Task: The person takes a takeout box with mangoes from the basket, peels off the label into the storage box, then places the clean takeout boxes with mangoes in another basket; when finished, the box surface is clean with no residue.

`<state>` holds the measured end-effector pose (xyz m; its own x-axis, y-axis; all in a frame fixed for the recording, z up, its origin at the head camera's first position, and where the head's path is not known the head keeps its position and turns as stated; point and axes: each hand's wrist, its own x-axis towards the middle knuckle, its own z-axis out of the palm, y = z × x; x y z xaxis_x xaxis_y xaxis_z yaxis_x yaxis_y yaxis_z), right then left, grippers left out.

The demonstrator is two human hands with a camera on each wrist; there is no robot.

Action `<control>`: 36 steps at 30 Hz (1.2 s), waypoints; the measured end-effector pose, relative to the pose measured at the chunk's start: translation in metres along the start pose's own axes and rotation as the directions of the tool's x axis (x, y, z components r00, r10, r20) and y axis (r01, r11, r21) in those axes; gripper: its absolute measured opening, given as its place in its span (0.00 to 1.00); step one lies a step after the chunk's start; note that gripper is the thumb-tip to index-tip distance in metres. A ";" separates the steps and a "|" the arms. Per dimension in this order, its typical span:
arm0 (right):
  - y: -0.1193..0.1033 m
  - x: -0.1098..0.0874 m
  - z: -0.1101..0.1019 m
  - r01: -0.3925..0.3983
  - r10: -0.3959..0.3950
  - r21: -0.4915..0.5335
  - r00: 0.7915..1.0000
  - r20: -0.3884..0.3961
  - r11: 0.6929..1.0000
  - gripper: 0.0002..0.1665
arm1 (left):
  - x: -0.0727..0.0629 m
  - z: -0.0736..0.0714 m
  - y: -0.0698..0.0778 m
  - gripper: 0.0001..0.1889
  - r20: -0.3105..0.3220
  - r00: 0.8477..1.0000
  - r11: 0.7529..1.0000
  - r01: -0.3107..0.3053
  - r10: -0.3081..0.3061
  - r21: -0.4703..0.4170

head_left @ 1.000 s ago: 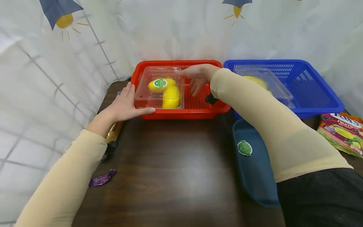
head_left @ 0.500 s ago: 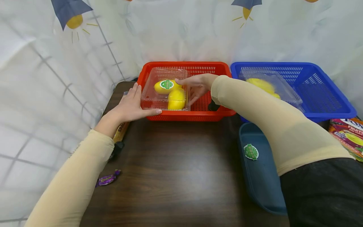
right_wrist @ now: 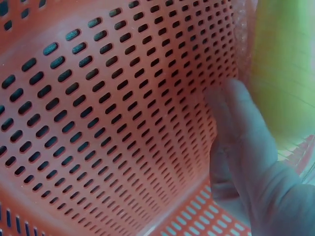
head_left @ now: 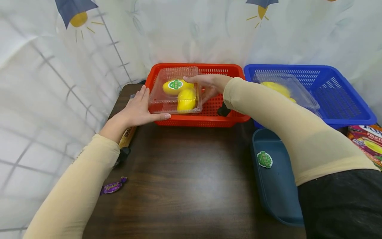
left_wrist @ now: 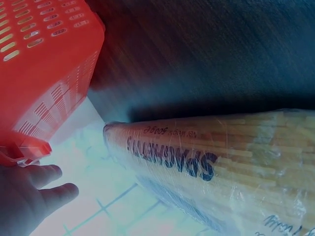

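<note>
**Right hand on box, left hand on basket**

Box (head_left: 165, 104): clear, lidded, in the left part of the red basket (head_left: 194, 121). Two yellow fruits (head_left: 186, 100) inside, seen through the plastic; a green label (head_left: 175, 84) sits over the rear one. The box's front edge shows above the basket's front rim. Whether its base touches the basket floor, I cannot tell.

My right hand (head_left: 209, 85) holds the box by its right side: thumb over the top edge, fingers down along the side wall, narrow around that edge. Right wrist view: fingers close together beside the yellow fruit, basket holes behind them.

My left hand (head_left: 138, 108) rests at the basket's front left corner, spread wide: fingers straight along the left rim, thumb out along the front rim. It is apart from the spaghetti (left_wrist: 221, 157), which lies on the table (head_left: 191, 186) below my wrist.

Surroundings: purple sweet (head_left: 112, 187) beside my left sleeve (head_left: 77, 186). Blue basket (head_left: 340, 99) to the right of the red one, second box (head_left: 301, 89) with yellow fruit in it. Nearer me, dark blue tray (head_left: 283, 192) with a green sticker (head_left: 264, 159). Fox's bag (head_left: 368, 141) at far right.
</note>
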<state>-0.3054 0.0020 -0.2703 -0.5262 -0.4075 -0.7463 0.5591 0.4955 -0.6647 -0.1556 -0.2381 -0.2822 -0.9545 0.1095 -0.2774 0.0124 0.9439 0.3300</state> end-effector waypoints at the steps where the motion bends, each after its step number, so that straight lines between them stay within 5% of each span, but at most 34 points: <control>1: 0.000 -0.001 -0.001 0.001 -0.001 -0.002 1.000 -0.010 1.000 0.52 | 0.001 0.000 0.000 0.70 0.004 1.000 1.000 -0.002 0.002 0.002; 13: -0.012 -0.037 -0.011 0.089 -0.090 -0.021 0.992 -0.092 0.996 0.45 | 0.006 -0.003 -0.004 0.71 0.004 1.000 1.000 -0.016 0.016 -0.005; 22: -0.015 -0.093 -0.028 0.241 -0.246 0.086 0.968 0.048 0.967 0.36 | 0.009 -0.005 -0.014 0.71 0.011 1.000 1.000 -0.025 0.025 -0.003; 29: 0.007 -0.126 -0.023 0.380 -0.362 -0.083 0.916 0.174 0.921 0.33 | 0.014 -0.008 -0.020 0.65 0.012 0.999 0.999 -0.048 0.048 0.013; 36: 0.049 -0.135 -0.006 0.368 -0.322 -0.175 0.916 0.240 0.913 0.35 | 0.019 -0.009 -0.028 0.61 0.014 0.997 0.997 -0.071 0.071 0.030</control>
<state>-0.2110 0.0859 -0.2016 -0.5085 -0.7169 -0.4770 0.2049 0.4373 -0.8757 -0.1774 -0.2653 -0.2883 -0.9468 0.1807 -0.2661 0.0896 0.9427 0.3214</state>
